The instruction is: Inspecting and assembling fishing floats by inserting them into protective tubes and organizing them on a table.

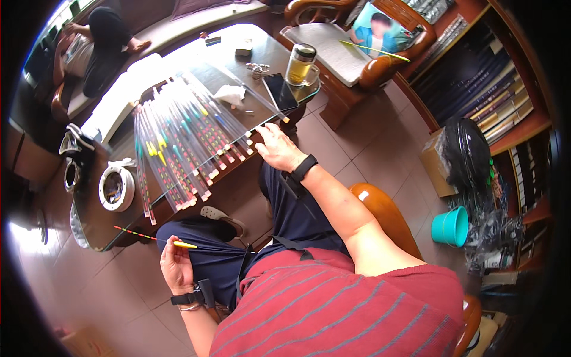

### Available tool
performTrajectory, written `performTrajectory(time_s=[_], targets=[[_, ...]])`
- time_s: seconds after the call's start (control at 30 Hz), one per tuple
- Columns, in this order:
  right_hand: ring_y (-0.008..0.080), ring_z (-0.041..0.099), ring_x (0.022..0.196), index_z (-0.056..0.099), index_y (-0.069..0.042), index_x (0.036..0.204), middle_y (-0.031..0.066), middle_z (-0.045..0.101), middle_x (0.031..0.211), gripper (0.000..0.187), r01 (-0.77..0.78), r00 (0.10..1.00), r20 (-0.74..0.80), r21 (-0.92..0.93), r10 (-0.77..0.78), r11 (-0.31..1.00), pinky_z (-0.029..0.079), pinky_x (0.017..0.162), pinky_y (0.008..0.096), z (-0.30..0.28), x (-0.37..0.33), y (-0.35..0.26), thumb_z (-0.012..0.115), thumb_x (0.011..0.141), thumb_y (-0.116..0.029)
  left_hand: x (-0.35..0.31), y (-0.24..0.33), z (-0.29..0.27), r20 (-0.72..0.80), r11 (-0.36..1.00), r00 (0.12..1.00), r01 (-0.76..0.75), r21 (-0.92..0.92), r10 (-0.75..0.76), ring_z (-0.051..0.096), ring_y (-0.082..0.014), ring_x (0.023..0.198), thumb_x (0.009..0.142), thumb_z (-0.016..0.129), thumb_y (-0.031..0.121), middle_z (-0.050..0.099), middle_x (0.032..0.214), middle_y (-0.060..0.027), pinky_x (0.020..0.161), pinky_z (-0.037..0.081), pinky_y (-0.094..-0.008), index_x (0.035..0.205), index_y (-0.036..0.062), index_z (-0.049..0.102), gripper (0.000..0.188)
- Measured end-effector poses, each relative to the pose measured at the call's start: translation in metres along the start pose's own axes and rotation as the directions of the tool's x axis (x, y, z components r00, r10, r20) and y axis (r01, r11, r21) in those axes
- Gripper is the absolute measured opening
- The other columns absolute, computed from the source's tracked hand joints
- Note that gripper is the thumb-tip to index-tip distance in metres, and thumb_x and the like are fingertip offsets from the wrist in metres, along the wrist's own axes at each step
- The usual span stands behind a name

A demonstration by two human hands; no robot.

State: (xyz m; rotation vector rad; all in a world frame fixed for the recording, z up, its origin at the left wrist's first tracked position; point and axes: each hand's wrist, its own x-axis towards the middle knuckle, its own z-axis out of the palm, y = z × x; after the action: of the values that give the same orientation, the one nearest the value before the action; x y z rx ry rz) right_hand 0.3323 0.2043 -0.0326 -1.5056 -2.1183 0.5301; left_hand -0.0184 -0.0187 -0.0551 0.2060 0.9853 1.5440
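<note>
The left hand point(176, 269) pinches a thin, stripy-ended yellow stick point(187, 244); the right hand point(278, 147) (can't tell its grip) seems reaching for long, clear plastic tubes point(223, 122), needing gentle fingers.

Thin stick point(186, 244) — yellow (red-banded end)

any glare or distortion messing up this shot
Head view: glare whites out the table's far side and streaks the clear tubes; head view: fisheye bows the bookcase and blackens the corners; head view: left hand looks fairly sharp.
</note>
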Motion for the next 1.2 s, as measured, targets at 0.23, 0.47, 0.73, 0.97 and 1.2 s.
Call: performTrajectory(time_s=[0.23, 0.47, 0.73, 0.97, 1.2], targets=[[0.0309, 0.063, 0.103, 0.060, 0.000, 0.118, 0.0173, 0.066, 0.110, 0.033, 0.096, 0.994, 0.058, 0.000, -0.095, 0.995, 0.049, 0.090, 0.0376, -0.137, -0.091, 0.009, 0.054, 0.092, -0.021, 0.007, -0.002, -0.006, 0.137, 0.996, 0.988, 0.081, -0.026, -0.076, 0.061, -0.0145, 0.102, 0.097, 0.057, 0.020, 0.066, 0.108, -0.0049, 0.092, 0.046, -0.0295, 0.110, 0.0031, 0.064, 0.023], [0.0163, 0.065, 0.090, 0.062, 0.001, 0.113, 0.0119, 0.069, 0.100, 0.027, -0.558, 0.782, 0.381, 0.080, 0.492, 0.826, 0.051, 0.083, 0.0309, -0.219, -0.261, -0.004, 0.050, 0.095, -0.014, 0.019, 0.001, -0.018, 0.203, 0.982, 0.966, 0.176, -0.063, -0.160, 0.060, -0.0179, 0.107, 0.095, 0.060, 0.019, 0.065, 0.112, -0.0070, 0.095, 0.047, -0.0324, 0.113, 0.0034, 0.063, 0.024], [0.0420, 0.065, 0.085, 0.066, 0.004, 0.102, 0.0299, 0.064, 0.086, 0.031, -0.454, 0.643, 0.493, -0.370, 0.585, 0.811, 0.050, 0.088, 0.0462, -0.125, -0.364, 0.009, 0.049, 0.077, -0.003, 0.015, -0.004, -0.014, 0.234, 0.972, 0.948, 0.232, -0.044, -0.216, 0.060, -0.0185, 0.105, 0.095, 0.060, 0.019, 0.065, 0.112, -0.0076, 0.095, 0.047, -0.0322, 0.113, 0.0030, 0.063, 0.024], [0.0458, 0.054, 0.110, 0.044, -0.006, 0.133, 0.0303, 0.052, 0.114, 0.052, -0.557, 0.731, 0.318, -0.234, 0.604, 0.797, 0.047, 0.093, 0.0469, -0.035, -0.460, 0.057, 0.056, 0.083, -0.012, 0.009, -0.001, -0.008, 0.195, 0.984, 0.967, 0.175, -0.036, -0.165, 0.062, -0.0167, 0.101, 0.096, 0.059, 0.018, 0.067, 0.109, -0.0069, 0.091, 0.048, -0.0306, 0.111, 0.0035, 0.064, 0.022], [0.0409, 0.064, 0.095, 0.067, 0.002, 0.094, 0.0304, 0.064, 0.096, 0.026, -0.354, 0.375, 0.843, -0.254, 0.386, 0.900, 0.051, 0.083, 0.0450, -0.079, -0.413, 0.029, 0.059, 0.079, -0.017, 0.007, -0.010, -0.001, 0.102, 0.992, 0.987, 0.125, -0.013, -0.123, 0.063, -0.0131, 0.096, 0.095, 0.061, 0.020, 0.068, 0.105, -0.0038, 0.087, 0.049, -0.0283, 0.109, 0.0051, 0.065, 0.021]])
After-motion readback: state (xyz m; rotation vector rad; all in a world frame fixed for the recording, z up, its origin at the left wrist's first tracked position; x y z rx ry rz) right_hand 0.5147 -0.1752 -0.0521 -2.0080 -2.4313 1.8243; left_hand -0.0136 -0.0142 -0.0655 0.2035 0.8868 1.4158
